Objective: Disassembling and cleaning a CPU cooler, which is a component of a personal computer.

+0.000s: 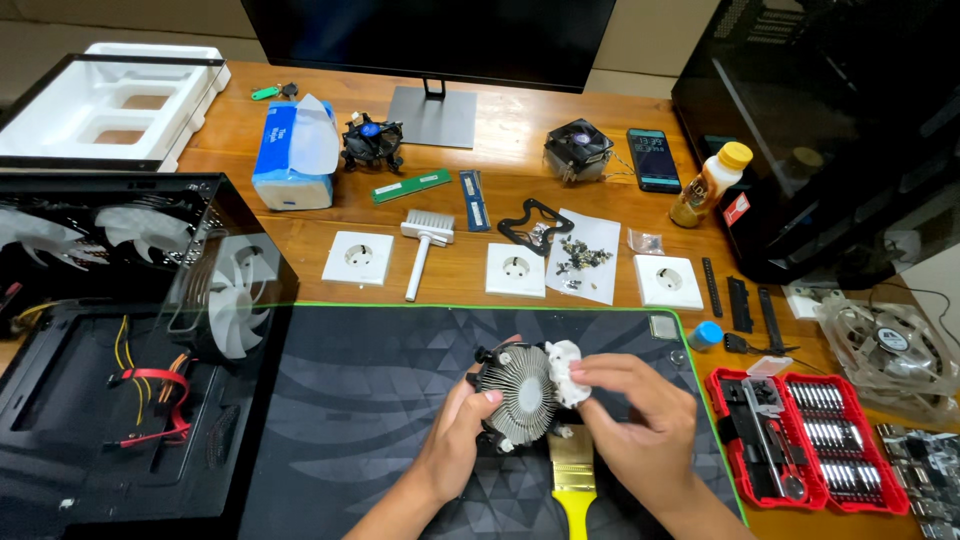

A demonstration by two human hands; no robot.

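— Cooler [518, 393], round, finned metal, sits over the mat near the tabletop's front edge, left hand [452, 440] gripping its rim.

— Right hand [640, 420]?

— Its fingers [600, 378] pinch a crumpled white wipe [563, 368], hiding the cooler's right side.

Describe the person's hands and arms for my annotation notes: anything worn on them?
Both are bare. The left hand and right hand show no gloves, rings, watch or bands, and no sleeve reaches either forearm as far as the frame's bottom edge shows. Fingernails look short and unpainted.
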